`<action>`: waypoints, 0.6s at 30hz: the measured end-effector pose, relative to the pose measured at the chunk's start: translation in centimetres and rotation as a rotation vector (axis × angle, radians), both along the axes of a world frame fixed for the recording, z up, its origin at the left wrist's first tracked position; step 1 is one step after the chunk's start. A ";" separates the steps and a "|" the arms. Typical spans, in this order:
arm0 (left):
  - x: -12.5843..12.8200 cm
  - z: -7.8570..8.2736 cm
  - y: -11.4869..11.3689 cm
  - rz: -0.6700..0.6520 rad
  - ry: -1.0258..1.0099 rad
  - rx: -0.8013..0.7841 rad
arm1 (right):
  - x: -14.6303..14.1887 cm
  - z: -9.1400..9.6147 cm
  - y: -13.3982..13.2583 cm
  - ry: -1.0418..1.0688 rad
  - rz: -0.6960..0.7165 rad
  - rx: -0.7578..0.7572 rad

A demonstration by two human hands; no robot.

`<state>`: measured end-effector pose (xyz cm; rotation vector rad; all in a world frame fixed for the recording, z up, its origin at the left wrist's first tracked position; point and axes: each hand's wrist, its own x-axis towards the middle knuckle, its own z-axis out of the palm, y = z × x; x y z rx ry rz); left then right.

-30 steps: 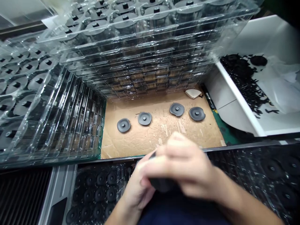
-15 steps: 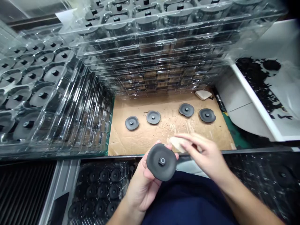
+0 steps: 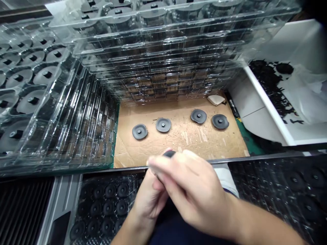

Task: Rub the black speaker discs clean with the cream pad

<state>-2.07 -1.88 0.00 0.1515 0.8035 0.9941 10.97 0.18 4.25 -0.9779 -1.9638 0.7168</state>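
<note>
In front of my body, my left hand (image 3: pixel 145 199) is closed on a dark grey round disc (image 3: pixel 169 154), of which only a bit of dark edge shows. My right hand (image 3: pixel 195 189) lies across the top of the disc with its fingers curled, covering most of it. The white pad this hand was holding is almost wholly hidden by the fingers. Beyond the hands, several similar discs with a small central stub, such as the leftmost disc (image 3: pixel 140 132) and the rightmost disc (image 3: pixel 220 121), lie apart on a cardboard sheet (image 3: pixel 178 149).
Tall stacks of clear plastic trays (image 3: pixel 163 58) holding discs stand behind and to the left. A white bin (image 3: pixel 265 98) with black scraps is at right. A folded white pad (image 3: pixel 216 99) and a black marker (image 3: pixel 233 108) lie by it. Another disc tray (image 3: pixel 102 207) sits below left.
My right hand has moved left onto the disc with the white pad and now covers it. The left hand still holds the disc. The view has shifted slightly.
</note>
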 end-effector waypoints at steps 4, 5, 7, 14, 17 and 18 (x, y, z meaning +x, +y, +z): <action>-0.3 -0.1 0.0 -0.035 -0.044 0.045 | 2.2 0.6 -1.0 -0.095 0.120 -0.197; -0.3 -0.2 0.1 -0.057 -0.063 0.048 | 2.8 0.7 -1.2 -0.161 0.071 -0.211; -0.2 -0.4 0.2 -0.079 -0.081 0.050 | 3.4 0.7 -1.2 -0.285 -0.055 -0.143; -0.5 -0.1 0.3 -0.097 -0.104 0.026 | 3.7 -2.6 2.5 -0.060 -0.057 -0.002; -0.8 -0.1 0.2 -0.105 -0.190 0.032 | 4.6 -6.6 2.2 -0.102 -0.251 -0.191; -0.8 -0.2 0.2 -0.097 -0.200 0.032 | 4.9 -8.2 1.6 -0.129 -0.263 -0.224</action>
